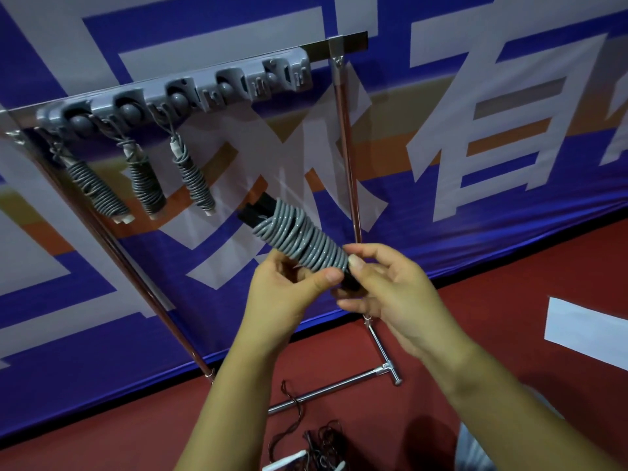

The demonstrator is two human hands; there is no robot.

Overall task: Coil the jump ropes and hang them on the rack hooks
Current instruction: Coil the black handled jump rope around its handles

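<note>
Both hands, L (289,287) & R (390,294), pinch coiled rope (302,239) below rack (176,93); light, springy, grip handles.

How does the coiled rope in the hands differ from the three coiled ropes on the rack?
The held rope has black handles; the hung ropes show white ends. The held rope is gripped by the left hand and right hand; the hung ropes dangle from the rack. All have grey cord wound tightly round the handles.

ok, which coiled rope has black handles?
The coiled rope held in both hands, left hand and right hand. The three hanging ropes show white handle ends.
</note>
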